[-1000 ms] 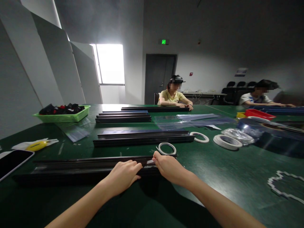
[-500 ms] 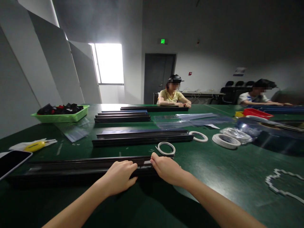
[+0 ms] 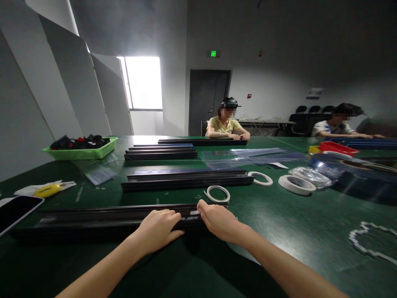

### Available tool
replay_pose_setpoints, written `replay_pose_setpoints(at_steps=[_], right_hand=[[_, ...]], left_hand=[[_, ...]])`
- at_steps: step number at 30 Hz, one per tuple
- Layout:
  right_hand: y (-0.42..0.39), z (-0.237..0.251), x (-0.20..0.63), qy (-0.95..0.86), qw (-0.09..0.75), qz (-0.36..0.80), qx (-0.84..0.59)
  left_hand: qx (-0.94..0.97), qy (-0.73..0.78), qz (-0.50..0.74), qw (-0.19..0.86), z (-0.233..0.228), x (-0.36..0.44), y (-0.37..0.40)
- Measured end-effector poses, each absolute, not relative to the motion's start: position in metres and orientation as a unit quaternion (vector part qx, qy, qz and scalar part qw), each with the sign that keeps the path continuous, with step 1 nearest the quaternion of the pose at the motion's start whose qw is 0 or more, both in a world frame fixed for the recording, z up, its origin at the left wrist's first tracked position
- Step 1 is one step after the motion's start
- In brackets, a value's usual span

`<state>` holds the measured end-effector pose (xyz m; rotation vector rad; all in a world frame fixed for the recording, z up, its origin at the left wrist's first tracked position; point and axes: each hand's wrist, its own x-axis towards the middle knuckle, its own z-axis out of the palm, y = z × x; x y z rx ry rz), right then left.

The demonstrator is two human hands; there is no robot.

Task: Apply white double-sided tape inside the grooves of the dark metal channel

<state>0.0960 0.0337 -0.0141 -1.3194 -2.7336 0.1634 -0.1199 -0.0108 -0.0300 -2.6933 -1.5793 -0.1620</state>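
Note:
A long black channel strip [image 3: 102,216] lies across the table in front of me. My left hand [image 3: 159,229] is closed over its near edge, fingers on top and thumb low on the near side. Close to its right end, my right hand [image 3: 218,219] is closed on the strip, fingertips bent into the channel; its other fingers are partly hidden. Between the two hands a small whitish piece [image 3: 194,212] shows in the channel, beside my right fingertips. Just behind the strip's right end lies a white tape roll [image 3: 228,194].
More black strips [image 3: 186,183] lie farther back, with clear plastic sheets [image 3: 254,157]. At left are a green basket [image 3: 80,154], a yellow tool [image 3: 47,190] and a phone [image 3: 20,211]. Tape rolls [image 3: 296,191] and a jagged white strip [image 3: 369,248] lie right. A co-worker [image 3: 225,126] sits opposite.
My left hand has shifted very slightly to the right along the strip. My right hand keeps its place, and the whole view has moved a little.

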Motion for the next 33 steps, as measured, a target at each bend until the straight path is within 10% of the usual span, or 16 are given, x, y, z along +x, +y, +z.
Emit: replay_pose_setpoints(at_steps=[33], right_hand=[[0.037, -0.011, 0.1, -0.895, 0.061, 0.03, -0.441]], left_hand=[[-0.856, -0.513, -0.05, -0.03, -0.022, -0.137, -0.007]])
